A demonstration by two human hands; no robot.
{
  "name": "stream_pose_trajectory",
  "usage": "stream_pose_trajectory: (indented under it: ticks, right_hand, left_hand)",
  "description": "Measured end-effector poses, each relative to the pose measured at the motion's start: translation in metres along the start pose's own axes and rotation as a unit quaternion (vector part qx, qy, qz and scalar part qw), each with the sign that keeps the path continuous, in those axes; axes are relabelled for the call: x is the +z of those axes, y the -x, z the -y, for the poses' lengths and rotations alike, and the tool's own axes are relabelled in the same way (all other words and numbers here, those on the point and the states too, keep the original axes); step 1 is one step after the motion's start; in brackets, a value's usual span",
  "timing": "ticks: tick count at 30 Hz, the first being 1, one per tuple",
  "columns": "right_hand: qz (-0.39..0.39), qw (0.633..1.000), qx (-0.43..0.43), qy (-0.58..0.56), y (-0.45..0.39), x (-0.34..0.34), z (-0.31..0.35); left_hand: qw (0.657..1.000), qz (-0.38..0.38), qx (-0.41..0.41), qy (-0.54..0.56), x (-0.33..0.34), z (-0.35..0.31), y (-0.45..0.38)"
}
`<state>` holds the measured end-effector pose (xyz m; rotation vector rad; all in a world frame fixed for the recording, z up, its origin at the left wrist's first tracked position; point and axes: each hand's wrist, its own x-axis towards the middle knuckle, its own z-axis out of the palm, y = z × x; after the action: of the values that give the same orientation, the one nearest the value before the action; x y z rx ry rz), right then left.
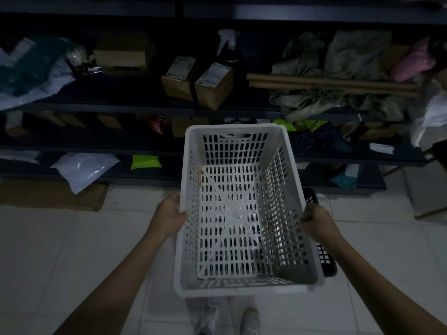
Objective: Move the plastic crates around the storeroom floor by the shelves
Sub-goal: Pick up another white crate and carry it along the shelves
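A grey perforated plastic crate (242,213) fills the middle of the head view, held up above the tiled floor with its open top toward me. It holds nothing. My left hand (170,212) grips the rim of its left long side. My right hand (316,220) grips the rim of its right long side. A black plastic crate (325,257) lies on the floor under and to the right of the grey one, mostly hidden by it.
Dark metal shelves (121,106) run across the far side, loaded with cardboard boxes (212,85), a spray bottle (229,52), cardboard tubes (331,84), cloth and plastic bags. Flat cardboard (50,194) lies on the floor at left. My shoes (250,320) show below the crate.
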<state>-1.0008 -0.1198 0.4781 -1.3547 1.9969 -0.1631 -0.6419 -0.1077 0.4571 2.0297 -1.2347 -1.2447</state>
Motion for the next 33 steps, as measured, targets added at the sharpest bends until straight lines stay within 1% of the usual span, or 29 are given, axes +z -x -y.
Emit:
stream_pose_trajectory:
  ticks: [5, 7, 9, 11, 13, 14, 16, 20, 23, 26, 29, 33]
  right_hand:
    - [0.028, 0.999, -0.018, 0.008, -0.003, -0.005, -0.008]
    - [0.031, 0.999, -0.041, 0.017, -0.001, -0.007, -0.008]
    - [0.038, 0.997, -0.053, 0.037, 0.002, -0.007, -0.01]
    - [0.031, 0.996, -0.069, 0.053, 0.004, -0.011, -0.015]
    - [0.007, 0.995, -0.088, 0.052, 0.007, -0.014, -0.02]
    - [-0.007, 0.993, -0.107, 0.051, 0.011, -0.017, -0.019]
    - [-0.032, 0.988, -0.144, 0.05, 0.021, -0.024, -0.015]
    - [-0.052, 0.981, -0.179, 0.054, 0.037, -0.038, -0.008]
    - [-0.047, 0.978, -0.202, 0.031, 0.054, -0.045, -0.001]
    - [-0.047, 0.973, -0.226, -0.001, 0.065, -0.045, -0.006]
    - [-0.062, 0.974, -0.22, -0.006, 0.078, -0.046, -0.01]
    - [-0.088, 0.977, -0.196, 0.001, 0.095, -0.049, -0.014]
  left_hand:
    - [1.0, 0.0, -0.006, 0.01, 0.0, -0.004, 0.003]
    - [1.0, -0.01, 0.001, -0.026, 0.004, -0.007, 0.01]
    - [0.988, -0.032, 0.033, -0.146, 0.01, -0.008, 0.02]
    - [0.952, -0.075, 0.052, -0.293, 0.016, -0.01, 0.031]
    - [0.916, -0.101, 0.081, -0.381, 0.025, -0.015, 0.04]
    - [0.906, -0.103, 0.097, -0.398, 0.03, -0.018, 0.045]
    - [0.905, -0.101, 0.117, -0.397, 0.037, -0.028, 0.057]
    - [0.916, -0.095, 0.13, -0.369, 0.047, -0.047, 0.075]
    - [0.916, -0.1, 0.144, -0.362, 0.052, -0.05, 0.084]
    - [0.912, -0.093, 0.175, -0.358, 0.063, -0.057, 0.094]
    - [0.909, -0.087, 0.204, -0.354, 0.075, -0.063, 0.104]
    - [0.914, -0.071, 0.232, -0.326, 0.091, -0.065, 0.113]
